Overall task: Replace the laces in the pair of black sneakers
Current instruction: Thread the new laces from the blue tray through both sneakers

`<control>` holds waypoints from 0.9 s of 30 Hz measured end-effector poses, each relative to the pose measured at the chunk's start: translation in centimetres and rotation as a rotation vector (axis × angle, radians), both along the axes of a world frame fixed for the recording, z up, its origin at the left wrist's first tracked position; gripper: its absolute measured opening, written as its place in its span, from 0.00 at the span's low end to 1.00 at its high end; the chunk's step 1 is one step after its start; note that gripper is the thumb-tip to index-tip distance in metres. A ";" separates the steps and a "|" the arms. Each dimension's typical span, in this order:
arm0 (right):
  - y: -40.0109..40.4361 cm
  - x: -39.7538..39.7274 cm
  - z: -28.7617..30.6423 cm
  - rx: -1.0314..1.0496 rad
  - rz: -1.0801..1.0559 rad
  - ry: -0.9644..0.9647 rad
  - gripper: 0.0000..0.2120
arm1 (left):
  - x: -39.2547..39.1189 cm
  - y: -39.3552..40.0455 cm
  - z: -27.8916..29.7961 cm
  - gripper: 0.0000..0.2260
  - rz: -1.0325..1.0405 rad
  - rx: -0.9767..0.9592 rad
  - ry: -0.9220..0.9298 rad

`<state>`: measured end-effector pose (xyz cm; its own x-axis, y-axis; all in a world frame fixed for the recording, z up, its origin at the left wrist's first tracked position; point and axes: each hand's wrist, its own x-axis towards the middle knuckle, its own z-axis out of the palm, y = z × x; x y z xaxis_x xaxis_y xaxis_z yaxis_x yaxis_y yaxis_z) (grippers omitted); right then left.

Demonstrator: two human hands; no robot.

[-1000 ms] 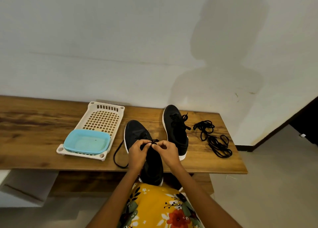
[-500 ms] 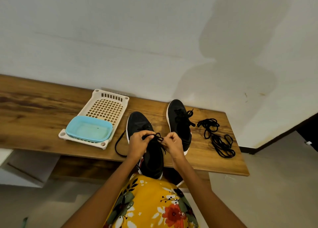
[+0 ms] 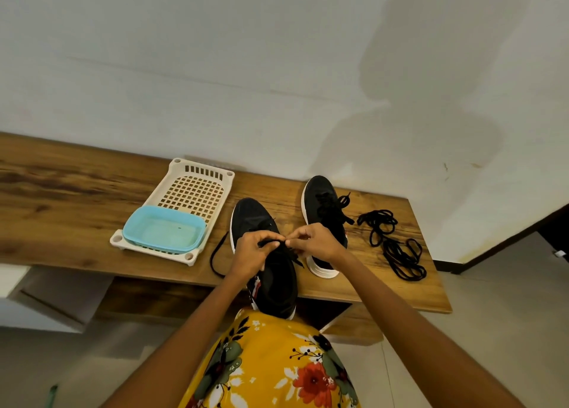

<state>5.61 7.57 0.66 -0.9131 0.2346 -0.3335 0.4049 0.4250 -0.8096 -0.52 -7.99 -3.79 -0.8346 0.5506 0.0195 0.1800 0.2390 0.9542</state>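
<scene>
Here two black sneakers (image 3: 323,219) sit near the table (image 3: 61,198)'s front edge, both hands, left hand (image 3: 251,253) and right hand (image 3: 317,242), pinching one lace (image 3: 271,242) over the nearer sneaker (image 3: 271,278), with one loose lace pile (image 3: 391,244) toward the right end.

Single view: head-worn wide-angle camera, no second view to share the scene with. Position: above and just behind the person's forearms, at the near edge of the counter (image 3: 61,198). Facing: forward and down, toward the wall (image 3: 215,53) behind the counter. Tilt: frame rolled, so the counter slopes down to the right. Range: close; both forearms enter from the bottom edge and the yellow floral garment (image 3: 271,364) fills the lower centre. Coverage: wall in the upper half, counter across the middle, floor (image 3: 508,299) at lower right. Edges show wide-angle bending.
</scene>
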 end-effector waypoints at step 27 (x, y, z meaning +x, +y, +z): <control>-4.6 4.9 -3.8 -0.356 -0.427 0.287 0.09 | 0.6 0.2 0.0 0.07 0.107 0.028 -0.046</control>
<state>10.52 2.98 -3.19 -0.8284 0.5180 -0.2134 0.2244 -0.0422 -0.9736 0.04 -7.83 -3.81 -0.8890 0.4579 -0.0056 0.1110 0.2274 0.9675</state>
